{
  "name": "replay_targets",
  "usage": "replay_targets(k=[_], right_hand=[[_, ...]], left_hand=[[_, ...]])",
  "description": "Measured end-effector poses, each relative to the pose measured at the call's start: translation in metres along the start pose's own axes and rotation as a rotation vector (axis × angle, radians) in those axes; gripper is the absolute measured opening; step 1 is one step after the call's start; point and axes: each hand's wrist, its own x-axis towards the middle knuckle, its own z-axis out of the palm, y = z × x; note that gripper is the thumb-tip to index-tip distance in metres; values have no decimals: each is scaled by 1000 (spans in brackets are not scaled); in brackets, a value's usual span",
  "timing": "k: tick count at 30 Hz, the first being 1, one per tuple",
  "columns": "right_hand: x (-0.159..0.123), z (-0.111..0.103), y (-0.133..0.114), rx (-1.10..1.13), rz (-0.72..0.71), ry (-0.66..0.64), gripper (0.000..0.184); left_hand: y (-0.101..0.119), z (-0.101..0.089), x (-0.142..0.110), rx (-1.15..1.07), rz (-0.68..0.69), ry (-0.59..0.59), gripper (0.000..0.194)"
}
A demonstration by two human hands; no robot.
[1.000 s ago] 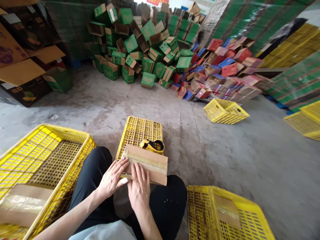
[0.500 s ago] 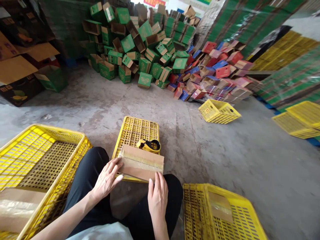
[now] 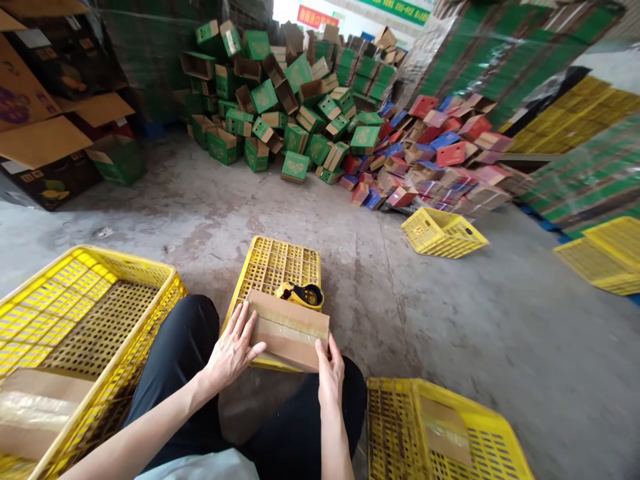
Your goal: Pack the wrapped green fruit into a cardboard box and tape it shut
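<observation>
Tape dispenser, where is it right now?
Head view, near centre: the tape dispenser is on the middle yellow crate, just beyond the cardboard box.

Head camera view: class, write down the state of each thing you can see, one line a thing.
Cardboard box: closed, taped along its top
Left hand: fingers spread on the box
Right hand: gripping the box's end
Tape dispenser: lying down
Middle crate: upturned
Left crate: open, taped cardboard inside
Green boxes: heaped, many open
Black box: flap open
</observation>
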Motion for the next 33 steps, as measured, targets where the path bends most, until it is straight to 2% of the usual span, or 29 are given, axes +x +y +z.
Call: replay_targets(k=[3,7,11,13,16,19,23,26,33], right_hand=[[2,-1,1,-92,-92,9,79],[-3,-4,-9,-326,-265,11,74],[-25,-2,-30,-640,-453,17,69],[-35,1,-39,-730,-522,-3,67],[-42,7,-49,-758,-593,-4,66],[-44,15,-60,-766,-605,-8,63],[-48,30,-81,-735,-606,-126,47],[-48,37,-91,-698,-625,-193,54],[-52,32,-78,-642,-770,-201,53]], left_hand=[[2,0,2,5,4,-1,76],[8,-1,10,-3,-8,27,67],[15,2,13,27,23,4,76],[16,3,12,40,35,-15,79],[18,5,13,33,66,-22,72],[24,8,16,14,101,-23,64],[36,7,21,73,93,-65,54],[37,2,24,94,121,-111,48],[23,-10,23,-8,261,-171,53]])
